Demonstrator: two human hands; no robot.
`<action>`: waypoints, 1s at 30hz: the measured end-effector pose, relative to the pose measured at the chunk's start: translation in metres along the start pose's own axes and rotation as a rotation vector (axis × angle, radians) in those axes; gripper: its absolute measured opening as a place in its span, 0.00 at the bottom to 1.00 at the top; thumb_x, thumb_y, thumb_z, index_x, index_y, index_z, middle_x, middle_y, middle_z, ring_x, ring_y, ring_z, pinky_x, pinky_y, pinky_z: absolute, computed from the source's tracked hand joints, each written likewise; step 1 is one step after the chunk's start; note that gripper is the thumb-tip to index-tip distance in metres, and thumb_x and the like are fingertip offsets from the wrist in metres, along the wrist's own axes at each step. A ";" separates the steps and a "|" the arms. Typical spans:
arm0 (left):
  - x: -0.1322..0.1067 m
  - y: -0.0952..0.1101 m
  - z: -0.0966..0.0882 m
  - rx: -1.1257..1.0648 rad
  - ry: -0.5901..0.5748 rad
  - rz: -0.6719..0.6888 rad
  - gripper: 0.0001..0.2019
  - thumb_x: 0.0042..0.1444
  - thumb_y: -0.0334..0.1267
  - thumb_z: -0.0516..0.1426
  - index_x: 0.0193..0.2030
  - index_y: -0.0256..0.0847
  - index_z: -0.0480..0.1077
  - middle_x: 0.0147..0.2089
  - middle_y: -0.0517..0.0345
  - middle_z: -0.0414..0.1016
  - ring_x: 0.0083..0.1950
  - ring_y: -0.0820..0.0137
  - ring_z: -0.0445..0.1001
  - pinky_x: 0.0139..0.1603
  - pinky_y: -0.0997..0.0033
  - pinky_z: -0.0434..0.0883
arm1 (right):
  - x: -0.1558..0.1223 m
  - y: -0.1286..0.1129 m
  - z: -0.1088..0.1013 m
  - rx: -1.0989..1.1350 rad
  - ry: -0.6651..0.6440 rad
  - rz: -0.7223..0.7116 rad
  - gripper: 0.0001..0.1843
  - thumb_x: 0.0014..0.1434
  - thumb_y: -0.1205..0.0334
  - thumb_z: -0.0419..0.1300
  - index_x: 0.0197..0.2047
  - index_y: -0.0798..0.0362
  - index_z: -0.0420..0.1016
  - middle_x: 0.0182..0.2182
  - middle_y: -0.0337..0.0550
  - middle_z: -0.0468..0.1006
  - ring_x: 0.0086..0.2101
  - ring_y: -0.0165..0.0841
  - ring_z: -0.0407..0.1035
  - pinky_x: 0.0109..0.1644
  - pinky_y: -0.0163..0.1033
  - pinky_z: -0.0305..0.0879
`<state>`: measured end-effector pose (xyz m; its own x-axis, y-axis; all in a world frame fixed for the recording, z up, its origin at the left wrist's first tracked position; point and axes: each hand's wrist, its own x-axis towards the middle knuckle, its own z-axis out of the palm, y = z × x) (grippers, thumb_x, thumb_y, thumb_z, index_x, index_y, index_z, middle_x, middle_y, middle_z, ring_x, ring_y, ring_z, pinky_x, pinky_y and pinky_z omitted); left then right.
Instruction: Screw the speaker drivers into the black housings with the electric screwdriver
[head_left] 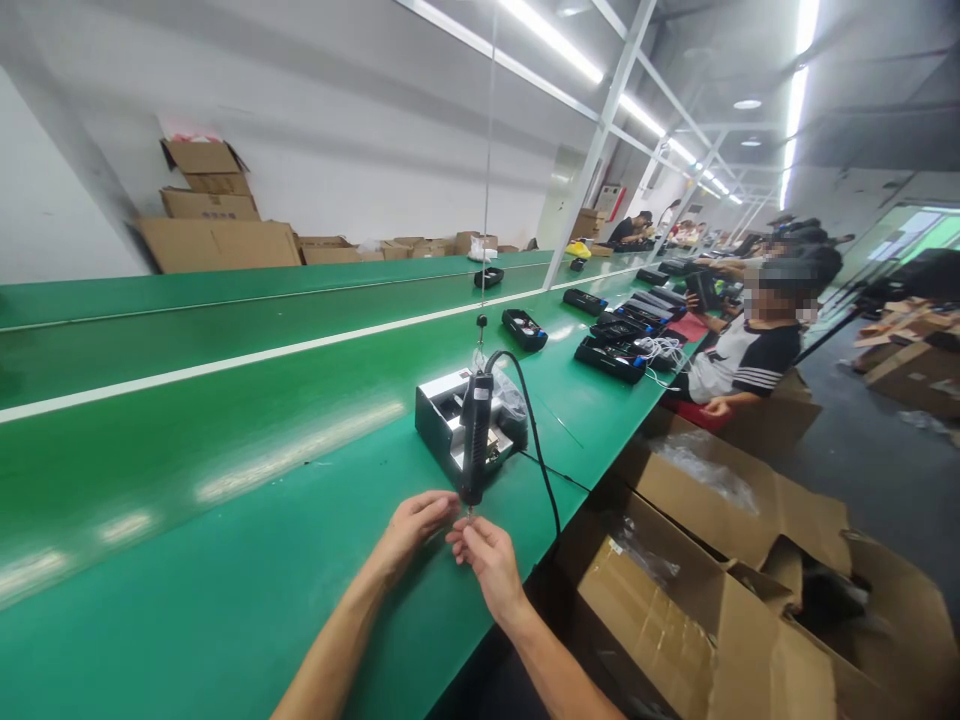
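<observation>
A black electric screwdriver [477,430] hangs upright from a wire, its tip pointing down over the green bench. My right hand [486,560] pinches the thin metal screwdriver bit [470,512] at its lower end. Just left of the tip is my left hand [424,520], fingers loosely stretched and nothing visible in them; whether it touches the tool I cannot tell. Behind the screwdriver stands a black and silver machine [439,425] with an uncovered inside, partly hidden by the tool. Clear plastic [508,398] lies on its right side.
A black cord [534,440] loops down from the screwdriver to the bench edge. Further along the green bench [225,580] lie several black housings [609,358] and white cables [664,350]. A co-worker [757,345] sits at right. Open cardboard boxes [652,610] stand below the right edge.
</observation>
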<state>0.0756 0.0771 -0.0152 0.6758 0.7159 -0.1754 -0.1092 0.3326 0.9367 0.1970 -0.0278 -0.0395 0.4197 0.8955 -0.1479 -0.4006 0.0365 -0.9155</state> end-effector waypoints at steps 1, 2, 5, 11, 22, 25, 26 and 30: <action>0.002 0.000 -0.006 0.038 0.041 0.029 0.25 0.53 0.55 0.66 0.49 0.35 0.79 0.50 0.41 0.83 0.52 0.57 0.81 0.55 0.61 0.76 | 0.004 -0.001 -0.004 -0.016 -0.010 -0.003 0.26 0.50 0.40 0.72 0.36 0.57 0.82 0.30 0.50 0.83 0.28 0.32 0.73 0.32 0.36 0.69; 0.004 0.001 -0.012 0.083 0.082 0.059 0.25 0.53 0.56 0.66 0.48 0.35 0.79 0.50 0.41 0.83 0.54 0.56 0.81 0.57 0.60 0.75 | 0.008 -0.002 -0.008 -0.036 -0.015 -0.009 0.27 0.50 0.38 0.71 0.35 0.57 0.81 0.30 0.51 0.83 0.28 0.32 0.73 0.32 0.37 0.69; 0.007 0.001 -0.032 0.264 0.219 0.154 0.23 0.54 0.56 0.63 0.47 0.38 0.79 0.48 0.45 0.83 0.53 0.56 0.80 0.60 0.55 0.73 | 0.020 -0.005 -0.020 -0.123 -0.004 -0.048 0.27 0.51 0.37 0.70 0.33 0.57 0.81 0.30 0.51 0.84 0.27 0.32 0.73 0.31 0.37 0.69; 0.005 -0.009 -0.064 0.645 0.423 0.368 0.15 0.54 0.49 0.61 0.44 0.44 0.80 0.50 0.51 0.81 0.54 0.56 0.76 0.66 0.48 0.67 | 0.042 -0.018 -0.047 -0.348 0.070 -0.160 0.27 0.56 0.37 0.65 0.31 0.56 0.81 0.30 0.51 0.84 0.28 0.35 0.75 0.33 0.39 0.72; 0.010 -0.030 -0.076 0.978 0.479 0.530 0.12 0.63 0.42 0.56 0.47 0.46 0.78 0.52 0.53 0.80 0.53 0.61 0.79 0.58 0.55 0.76 | 0.063 -0.027 -0.059 -0.757 0.197 -0.337 0.18 0.57 0.50 0.64 0.43 0.54 0.84 0.39 0.52 0.85 0.29 0.39 0.75 0.40 0.44 0.73; 0.017 -0.043 -0.085 1.106 0.565 0.638 0.11 0.63 0.41 0.56 0.47 0.45 0.78 0.52 0.51 0.79 0.55 0.58 0.79 0.59 0.51 0.77 | 0.065 -0.021 -0.062 -0.772 0.230 -0.376 0.22 0.56 0.52 0.64 0.50 0.56 0.80 0.42 0.54 0.84 0.25 0.35 0.73 0.36 0.44 0.74; 0.019 -0.046 -0.088 1.145 0.596 0.666 0.11 0.63 0.40 0.57 0.47 0.45 0.78 0.52 0.50 0.79 0.57 0.56 0.78 0.62 0.46 0.75 | 0.065 -0.019 -0.064 -0.756 0.241 -0.404 0.23 0.57 0.52 0.64 0.52 0.56 0.79 0.46 0.55 0.83 0.27 0.36 0.75 0.37 0.44 0.74; 0.017 -0.048 -0.084 1.285 0.608 0.659 0.12 0.64 0.35 0.54 0.49 0.45 0.77 0.51 0.50 0.80 0.63 0.51 0.74 0.67 0.29 0.66 | 0.067 -0.010 -0.078 -0.598 0.302 -0.442 0.23 0.55 0.47 0.66 0.48 0.54 0.75 0.44 0.53 0.80 0.39 0.40 0.77 0.40 0.42 0.76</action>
<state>0.0308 0.1248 -0.0889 0.3425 0.7551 0.5590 0.6295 -0.6261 0.4601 0.2924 -0.0022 -0.0695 0.6740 0.6918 0.2591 0.3230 0.0395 -0.9456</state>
